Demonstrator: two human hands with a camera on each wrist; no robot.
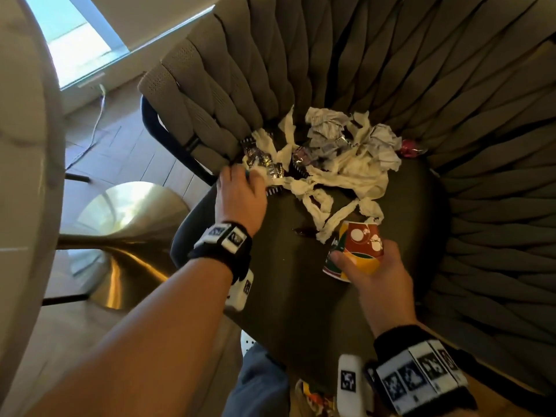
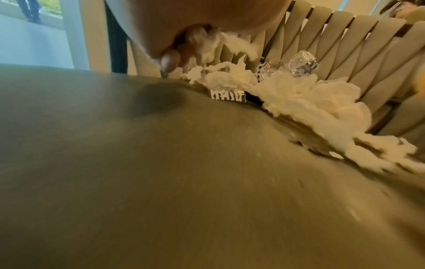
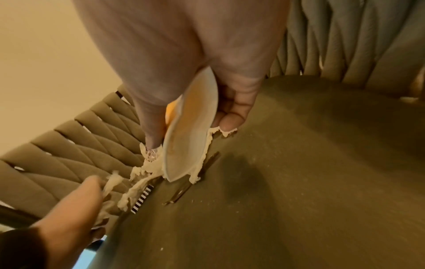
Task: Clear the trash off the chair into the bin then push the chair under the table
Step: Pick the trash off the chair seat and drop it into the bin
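Torn white tissues (image 1: 346, 173) and foil wrappers (image 1: 264, 164) lie heaped at the back of the chair's dark seat (image 1: 301, 311). A pink wrapper (image 1: 407, 148) sits at the right end of the heap. My left hand (image 1: 243, 176) is at the heap's left end, and the left wrist view shows its fingers (image 2: 195, 47) curled round a tuft of tissue (image 2: 232, 43). My right hand (image 1: 365, 260) grips a squashed, colourful paper cup (image 1: 358, 242) near the seat's middle. In the right wrist view the cup (image 3: 190, 127) is pinched flat between thumb and fingers.
The chair's woven strap back (image 1: 391, 55) curves round the rear and right. A pale round table top (image 1: 18, 145) on a gold pedestal base (image 1: 129, 212) stands to the left. A cable (image 1: 96, 124) trails over the wooden floor. Something colourful (image 1: 316, 398) shows below the seat's front edge.
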